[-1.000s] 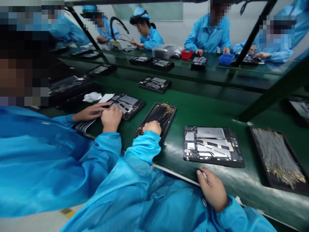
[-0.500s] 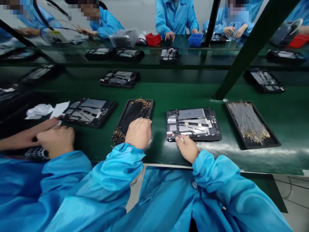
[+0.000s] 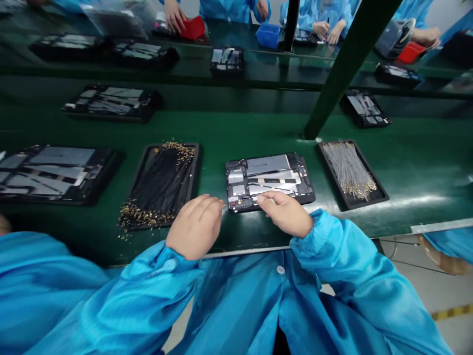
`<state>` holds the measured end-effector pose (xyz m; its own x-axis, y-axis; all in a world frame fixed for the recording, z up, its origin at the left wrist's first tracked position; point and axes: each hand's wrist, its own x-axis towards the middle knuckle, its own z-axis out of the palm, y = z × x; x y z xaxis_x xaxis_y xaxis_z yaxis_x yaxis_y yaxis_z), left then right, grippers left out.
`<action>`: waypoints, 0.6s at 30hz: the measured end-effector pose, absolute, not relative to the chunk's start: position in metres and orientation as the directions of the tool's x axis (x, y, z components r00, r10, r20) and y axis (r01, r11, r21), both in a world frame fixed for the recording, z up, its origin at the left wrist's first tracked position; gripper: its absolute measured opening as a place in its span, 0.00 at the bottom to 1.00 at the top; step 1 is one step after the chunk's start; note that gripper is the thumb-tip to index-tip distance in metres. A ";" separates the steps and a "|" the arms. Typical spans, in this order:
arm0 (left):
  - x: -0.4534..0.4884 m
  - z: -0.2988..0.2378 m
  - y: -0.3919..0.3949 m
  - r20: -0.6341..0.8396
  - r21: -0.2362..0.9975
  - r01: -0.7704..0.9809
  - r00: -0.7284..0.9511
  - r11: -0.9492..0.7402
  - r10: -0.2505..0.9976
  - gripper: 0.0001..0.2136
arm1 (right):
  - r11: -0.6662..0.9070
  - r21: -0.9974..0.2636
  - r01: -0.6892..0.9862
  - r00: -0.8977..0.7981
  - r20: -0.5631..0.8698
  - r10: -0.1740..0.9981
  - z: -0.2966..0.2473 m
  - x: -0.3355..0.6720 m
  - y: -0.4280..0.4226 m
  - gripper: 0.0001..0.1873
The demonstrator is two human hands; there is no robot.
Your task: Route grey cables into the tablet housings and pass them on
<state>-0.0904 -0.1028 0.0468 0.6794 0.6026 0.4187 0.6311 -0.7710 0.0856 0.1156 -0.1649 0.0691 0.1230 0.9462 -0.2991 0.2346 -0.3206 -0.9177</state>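
From the head camera, we look down on a glossy green tabletop (image 3: 244, 133). Our left hand (image 3: 195, 227), back turned up and fingers curled, is just beside the near left corner of a flat black rectangular device with silver-grey panels (image 3: 271, 180); we cannot tell whether it grips anything. Our right hand (image 3: 284, 213) has thumb and forefinger brought together over the device's near edge, and whether something small is pinched there we cannot tell. The device lies flat, face up, in front of us.

To its left sits a shallow black rectangular tray (image 3: 196, 165) heaped with thin black cables with gold ends (image 3: 158, 180), some tips spilling over its near rim. To the right, a second shallow black tray (image 3: 364, 201) carries thin translucent grey cables with gold tips (image 3: 347, 167), standing apart from the device.

Across the bench, a co-worker's hand (image 3: 173, 17) is at a red plastic bin (image 3: 192, 28), and a blue plastic bin (image 3: 269, 36) stands farther right.
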 end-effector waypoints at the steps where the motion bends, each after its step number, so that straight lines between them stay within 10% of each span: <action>1: -0.089 0.046 -0.105 0.406 0.082 0.628 0.688 -0.774 0.602 0.09 | -0.346 -0.910 0.230 0.120 -0.326 0.938 0.067 0.117 -0.167 0.16; 12: -0.036 0.025 -0.153 0.325 0.222 0.595 0.702 -0.773 0.634 0.12 | -0.709 -0.688 -0.155 -0.108 -0.702 0.704 0.041 0.113 -0.182 0.06; 18: -0.023 0.005 -0.137 0.393 0.242 0.724 0.536 -0.646 0.748 0.10 | -0.599 -0.734 -0.320 0.167 -0.666 0.727 0.037 0.117 -0.159 0.11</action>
<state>-0.0232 -0.1371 0.0052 0.5355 0.7476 0.3928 0.7241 -0.6459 0.2421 0.1171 -0.1591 0.0367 0.1675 0.7272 -0.6657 -0.3201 -0.5985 -0.7344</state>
